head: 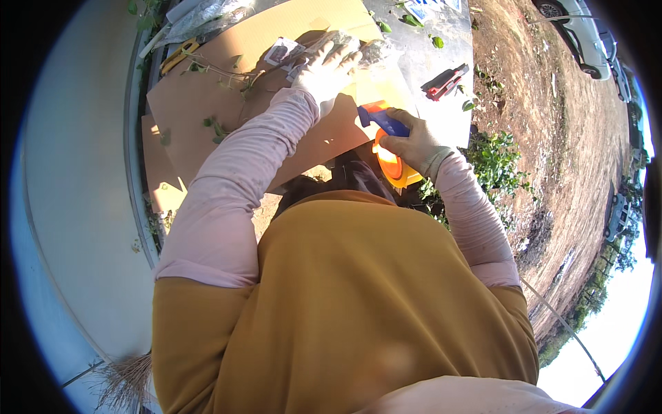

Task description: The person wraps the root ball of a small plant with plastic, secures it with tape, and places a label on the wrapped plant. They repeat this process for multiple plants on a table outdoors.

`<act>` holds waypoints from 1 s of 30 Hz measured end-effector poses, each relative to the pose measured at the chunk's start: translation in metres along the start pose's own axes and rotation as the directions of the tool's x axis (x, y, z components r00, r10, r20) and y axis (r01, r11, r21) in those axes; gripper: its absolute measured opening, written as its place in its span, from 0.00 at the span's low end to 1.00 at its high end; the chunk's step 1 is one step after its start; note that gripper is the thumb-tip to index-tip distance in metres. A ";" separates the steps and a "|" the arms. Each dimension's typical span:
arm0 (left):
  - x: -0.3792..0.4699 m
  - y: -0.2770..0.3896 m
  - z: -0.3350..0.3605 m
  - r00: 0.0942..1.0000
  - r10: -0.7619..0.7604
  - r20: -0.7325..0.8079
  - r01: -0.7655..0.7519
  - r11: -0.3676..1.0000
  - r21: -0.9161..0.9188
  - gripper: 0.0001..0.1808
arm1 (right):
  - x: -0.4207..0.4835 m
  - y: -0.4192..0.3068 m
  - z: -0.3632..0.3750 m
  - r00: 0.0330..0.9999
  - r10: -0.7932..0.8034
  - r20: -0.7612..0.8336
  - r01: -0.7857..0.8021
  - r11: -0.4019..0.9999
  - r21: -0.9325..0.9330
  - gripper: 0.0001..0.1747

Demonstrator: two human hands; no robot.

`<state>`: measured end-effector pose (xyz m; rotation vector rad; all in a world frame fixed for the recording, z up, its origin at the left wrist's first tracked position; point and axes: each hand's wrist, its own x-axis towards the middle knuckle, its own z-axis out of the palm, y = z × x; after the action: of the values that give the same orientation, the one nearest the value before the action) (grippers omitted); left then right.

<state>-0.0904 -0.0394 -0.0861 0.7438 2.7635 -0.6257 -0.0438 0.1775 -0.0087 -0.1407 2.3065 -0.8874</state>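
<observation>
My left hand, in a pale glove, lies with fingers spread over a clear plastic-wrapped bundle on a sheet of cardboard. From the bundle, thin leafy plant stems run out to the left, and a printed card lies beside it. Near the cardboard's right corner, my gloved right hand grips a blue and orange packing-tape dispenser. Its tape roll hangs below my fingers. What lies under my left palm is hidden.
A red and black utility knife rests on the metal tabletop at right. A yellow-handled tool and crumpled clear plastic lie at upper left. A leafy plant grows beside the table; a white vehicle stands beyond.
</observation>
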 end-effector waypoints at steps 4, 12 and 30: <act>0.007 0.021 0.004 0.986 -0.164 0.016 0.161 0.940 -0.301 0.38 | 0.037 -0.017 -0.032 0.971 0.040 0.237 -0.001 0.986 -0.165 0.41; 0.009 0.027 0.021 0.965 -0.074 0.252 0.107 0.987 -0.122 0.28 | 0.111 -0.131 -0.012 0.791 0.388 0.473 0.356 0.336 -0.872 0.22; 0.008 0.044 0.001 0.990 -0.132 0.045 0.139 0.968 -0.210 0.30 | 0.180 0.132 -0.157 0.959 0.246 -0.139 0.156 -0.048 0.987 0.18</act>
<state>-0.0745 -0.0017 -0.1045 0.4983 2.8112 -0.3520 -0.2639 0.3098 -0.1024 0.7956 1.1424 -2.4785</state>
